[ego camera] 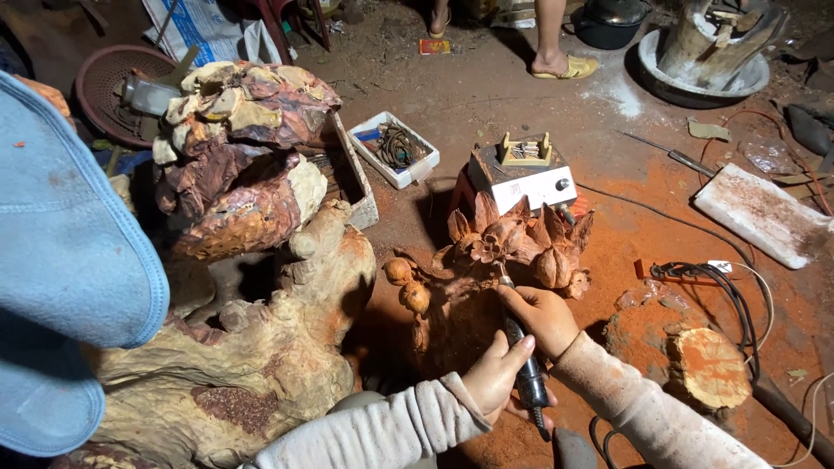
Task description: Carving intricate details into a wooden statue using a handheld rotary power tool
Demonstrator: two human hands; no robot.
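At floor level, amid red sawdust, both hands grip a black rotary carving handpiece (524, 360). The right hand (540, 318) clasps it near the bit, apparently for control; the left hand (497, 375) is wrapped around the lower body, steadying. The bit meets the carved wooden flower sculpture (504, 252), directly ahead of both hands.

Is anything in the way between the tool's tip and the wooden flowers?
Nothing visible. Both hands, right hand and left hand, grip the rotary tool, and its tip reaches straight onto the flower carving.
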